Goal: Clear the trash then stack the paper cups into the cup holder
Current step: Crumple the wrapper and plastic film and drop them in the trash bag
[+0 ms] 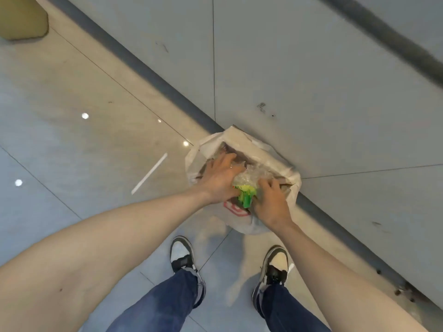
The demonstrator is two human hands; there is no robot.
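A white plastic trash bag (242, 140) with a red logo stands open on the floor against the wall. A crumpled clear plastic bottle (250, 176) with a green label lies in its mouth. My left hand (219, 176) presses on the bottle from the left, fingers spread over it and reaching into the bag. From the right, my right hand (272, 198) grips the bottle's green end. Brown paper waste shows deeper inside the bag. No paper cups or cup holder are in view.
A grey wall panel (311, 80) with a dark skirting strip runs diagonally behind the bag. My two shoes (182, 254) stand on the glossy tiled floor just in front of it. A yellowish object (22, 17) sits at the top left corner.
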